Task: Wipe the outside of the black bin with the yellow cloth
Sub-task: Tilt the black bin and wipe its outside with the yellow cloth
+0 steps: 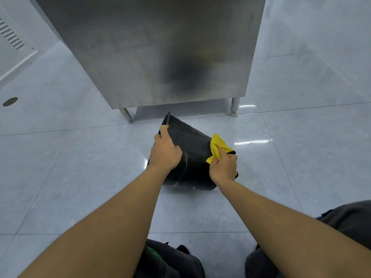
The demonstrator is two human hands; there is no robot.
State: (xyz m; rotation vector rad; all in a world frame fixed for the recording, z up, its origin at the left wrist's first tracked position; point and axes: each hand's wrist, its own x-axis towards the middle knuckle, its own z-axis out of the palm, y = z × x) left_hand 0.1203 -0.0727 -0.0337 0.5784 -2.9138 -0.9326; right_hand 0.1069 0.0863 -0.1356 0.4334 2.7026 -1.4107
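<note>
The black bin point(192, 155) lies tipped on the tiled floor, its rim pointing away from me toward the steel cabinet. My left hand point(165, 150) grips the bin at its left side, the fingers reaching up to the rim. My right hand point(223, 167) is closed on the bunched yellow cloth point(217, 147) and presses it against the bin's right outer wall. Pale streaks show on the bin's near side. The inside of the bin is hidden.
A stainless steel cabinet point(160, 49) on short legs point(233, 108) stands just behind the bin. Glossy grey floor tiles point(80, 167) spread all around, with a round floor drain point(10, 101) at far left. My knees in dark trousers point(170, 259) sit at the bottom edge.
</note>
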